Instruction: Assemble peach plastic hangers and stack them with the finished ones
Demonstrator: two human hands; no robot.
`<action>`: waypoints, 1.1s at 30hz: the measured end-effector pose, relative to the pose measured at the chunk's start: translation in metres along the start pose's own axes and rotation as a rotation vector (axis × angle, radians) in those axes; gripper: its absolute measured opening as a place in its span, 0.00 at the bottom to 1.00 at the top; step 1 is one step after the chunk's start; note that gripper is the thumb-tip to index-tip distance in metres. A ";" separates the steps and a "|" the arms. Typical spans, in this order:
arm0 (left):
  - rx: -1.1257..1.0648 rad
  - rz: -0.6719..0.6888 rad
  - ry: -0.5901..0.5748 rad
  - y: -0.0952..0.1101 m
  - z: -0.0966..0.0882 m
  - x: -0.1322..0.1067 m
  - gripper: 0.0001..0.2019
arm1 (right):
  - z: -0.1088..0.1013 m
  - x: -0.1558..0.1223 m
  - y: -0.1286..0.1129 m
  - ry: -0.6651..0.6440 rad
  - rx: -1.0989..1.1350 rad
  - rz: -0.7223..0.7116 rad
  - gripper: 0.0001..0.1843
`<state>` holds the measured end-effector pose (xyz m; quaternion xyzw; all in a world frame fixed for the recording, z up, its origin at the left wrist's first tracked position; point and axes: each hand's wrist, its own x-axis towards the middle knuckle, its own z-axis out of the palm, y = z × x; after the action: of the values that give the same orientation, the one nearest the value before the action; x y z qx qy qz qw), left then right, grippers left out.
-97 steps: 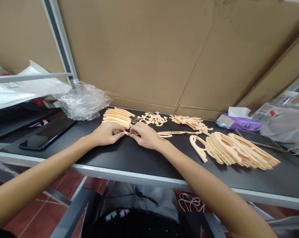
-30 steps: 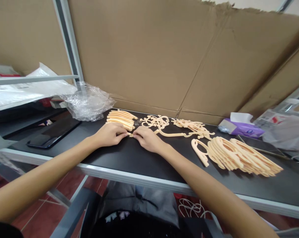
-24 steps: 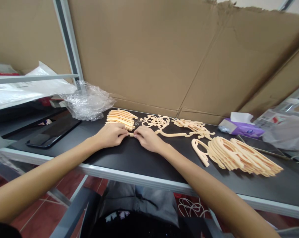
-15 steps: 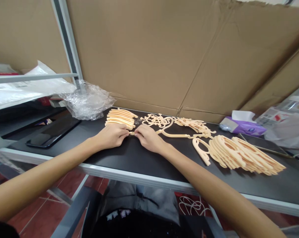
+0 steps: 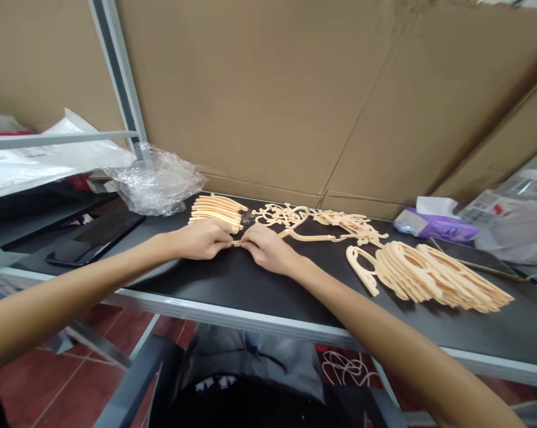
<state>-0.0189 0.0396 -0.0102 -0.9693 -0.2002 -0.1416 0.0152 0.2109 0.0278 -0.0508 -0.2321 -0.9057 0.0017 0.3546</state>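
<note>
1. Pinching a tiny peach plastic piece (image 5: 236, 242) is what you are doing. Your left hand (image 5: 199, 239) and your right hand (image 5: 268, 249) both grip it tight, and they nearly touch. The piece is so small and so covered by your fingers that you can't see its full shape.
2. It sits just above a flat black table top (image 5: 250, 291), close to the middle of the table.
3. Just past your left hand lies a neat stack of curved peach plastic strips (image 5: 215, 213).
4. Past your right hand lies a curly heap of thin peach plastic bits (image 5: 280, 216). A long, thin peach plastic bar (image 5: 326, 238) reaches out from it.
5. Farther right, a big fanned pile of peach plastic loops (image 5: 429, 276) lies flat on the table.
6. Near the far right end sits a purple tissue box (image 5: 438, 226).
7. Far to your left lie a black phone (image 5: 94, 241) and a clear, crumpled plastic bag (image 5: 155, 187).
8. Behind it all stands a brown cardboard wall (image 5: 259, 95).
</note>
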 end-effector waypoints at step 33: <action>-0.333 -0.034 -0.253 -0.002 -0.024 0.016 0.17 | -0.007 0.007 -0.007 -0.065 -0.209 -0.265 0.14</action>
<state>-0.0125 0.0458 0.0175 -0.9650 -0.1908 -0.0501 -0.1729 0.2079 0.0229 -0.0402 -0.1462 -0.9346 -0.1315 0.2963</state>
